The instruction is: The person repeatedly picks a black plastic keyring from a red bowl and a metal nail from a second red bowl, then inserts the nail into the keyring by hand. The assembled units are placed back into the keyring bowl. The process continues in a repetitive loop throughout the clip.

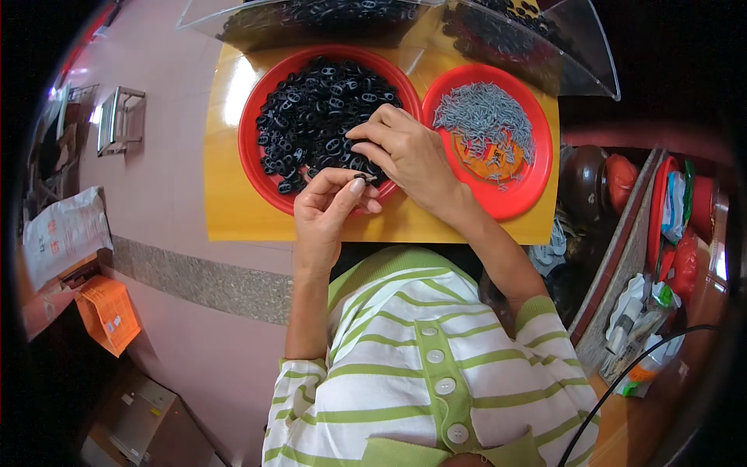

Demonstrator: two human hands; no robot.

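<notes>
Nearest, a green-and-white striped knit shirt (405,373) is seen, with the forearms extended past it. By the left hand (323,201), a small black plastic piece (362,177) is clamped between thumb and fingertips. It is held above the near right part of a broad, round red plastic basin (247,132), presumably so that it can be seen closely and dropped pieces caught. The right hand (408,148) is held just beyond, fingers bent over the heap of black, oval, two-holed plastic pieces (327,101); whether anything is pinched there cannot be told. To the right, slender silvery metal pins (482,109) are kept apart in a smaller round red plastic dish (498,204), likely to prevent mixing. Both vessels are set side by side on a yellow tabletop (233,226), apparently for easy reach. Farther off, more black pieces are stored in clear plastic bins (587,66).
</notes>
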